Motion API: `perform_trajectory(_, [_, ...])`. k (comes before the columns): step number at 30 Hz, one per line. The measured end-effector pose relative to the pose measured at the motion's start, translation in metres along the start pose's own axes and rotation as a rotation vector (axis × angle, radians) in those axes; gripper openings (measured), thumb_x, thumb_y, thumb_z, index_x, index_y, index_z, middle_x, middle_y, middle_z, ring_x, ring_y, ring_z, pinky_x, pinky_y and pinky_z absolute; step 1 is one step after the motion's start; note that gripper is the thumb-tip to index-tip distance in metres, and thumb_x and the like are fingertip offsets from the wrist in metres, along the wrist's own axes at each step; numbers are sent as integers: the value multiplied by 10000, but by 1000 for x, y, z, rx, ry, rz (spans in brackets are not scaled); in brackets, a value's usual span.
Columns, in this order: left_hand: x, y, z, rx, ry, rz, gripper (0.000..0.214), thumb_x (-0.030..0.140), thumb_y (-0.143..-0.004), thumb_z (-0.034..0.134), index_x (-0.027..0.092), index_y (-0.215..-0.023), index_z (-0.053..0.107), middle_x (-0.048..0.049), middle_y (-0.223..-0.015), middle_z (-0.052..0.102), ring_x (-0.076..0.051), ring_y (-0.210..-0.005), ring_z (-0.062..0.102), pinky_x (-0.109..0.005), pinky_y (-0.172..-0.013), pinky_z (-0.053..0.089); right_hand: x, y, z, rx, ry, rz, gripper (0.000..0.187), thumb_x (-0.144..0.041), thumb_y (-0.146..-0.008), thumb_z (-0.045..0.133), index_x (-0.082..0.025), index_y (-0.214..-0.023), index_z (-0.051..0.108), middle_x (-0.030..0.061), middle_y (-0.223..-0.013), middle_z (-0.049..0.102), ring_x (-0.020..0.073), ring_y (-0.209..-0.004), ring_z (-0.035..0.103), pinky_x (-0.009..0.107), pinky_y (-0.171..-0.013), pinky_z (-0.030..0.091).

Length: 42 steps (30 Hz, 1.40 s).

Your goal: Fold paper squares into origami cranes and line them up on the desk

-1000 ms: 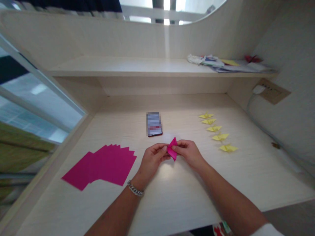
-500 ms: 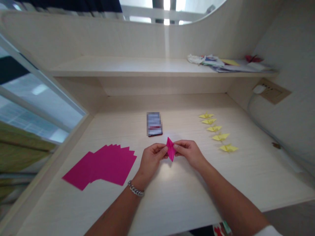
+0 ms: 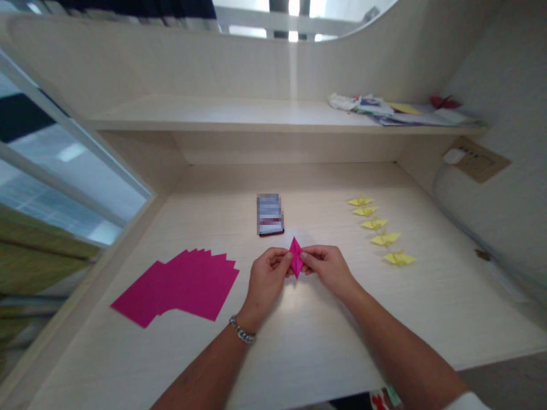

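A small folded piece of pink origami paper (image 3: 296,259), shaped like a narrow diamond, is held just above the desk in the middle of the head view. My left hand (image 3: 270,273) pinches its left side between thumb and fingers. On the right side, the thumb and fingers of my right hand (image 3: 327,265) are closed on the same paper. The diamond's points stick out at top and bottom. Fanned pink square sheets (image 3: 188,285) lie to the left of my left hand. Several yellow folded paper cranes (image 3: 386,238) form a row beyond my right hand.
A phone (image 3: 270,215) lies on the desk (image 3: 205,193) just past my hands. Papers (image 3: 401,112) are piled on the shelf (image 3: 213,114) above. At the right, a plug with a cable (image 3: 453,156) sits in the wall socket (image 3: 481,159).
The folded paper has turned slightly and stands more upright between my fingers. Both hands keep their hold; the whole view has shifted a little.
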<state>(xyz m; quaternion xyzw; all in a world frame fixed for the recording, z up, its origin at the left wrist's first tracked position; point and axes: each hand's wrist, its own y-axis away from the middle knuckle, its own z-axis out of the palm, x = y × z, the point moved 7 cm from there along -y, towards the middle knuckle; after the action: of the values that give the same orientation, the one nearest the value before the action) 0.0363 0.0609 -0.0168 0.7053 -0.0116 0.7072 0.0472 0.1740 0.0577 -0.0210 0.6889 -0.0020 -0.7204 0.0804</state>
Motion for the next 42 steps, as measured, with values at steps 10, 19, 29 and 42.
perform_trajectory(10, [-4,0,-2,23,37,-13,216,339,-756,650,133,-810,610,-12,-617,639,-97,-509,559,-199,-485,436,3,-1,0,4,-7,29,323,-400,-722,661,-128,-886,722,37,-638,667,103,-536,562,242,-557,483])
perform_trajectory(19, [-8,-4,1,-50,119,-94,223,318,-684,714,118,-769,665,-24,-566,642,-103,-473,536,-208,-456,409,3,1,-1,10,-28,76,294,-391,-673,705,-121,-791,705,22,-570,648,93,-473,548,225,-502,467])
perform_trajectory(29, [-9,-1,4,-82,158,-90,283,323,-699,711,122,-888,649,-30,-619,660,-119,-524,585,-234,-520,477,6,-2,-5,88,-69,46,306,-387,-645,729,-129,-807,695,32,-643,682,101,-499,567,234,-517,466])
perform_trajectory(42, [-7,3,10,-135,217,-108,413,324,-691,712,133,-1037,593,-21,-616,660,-137,-539,604,-247,-532,477,6,-2,-3,138,-129,2,276,-367,-642,727,-140,-791,675,35,-638,678,131,-538,600,256,-543,486])
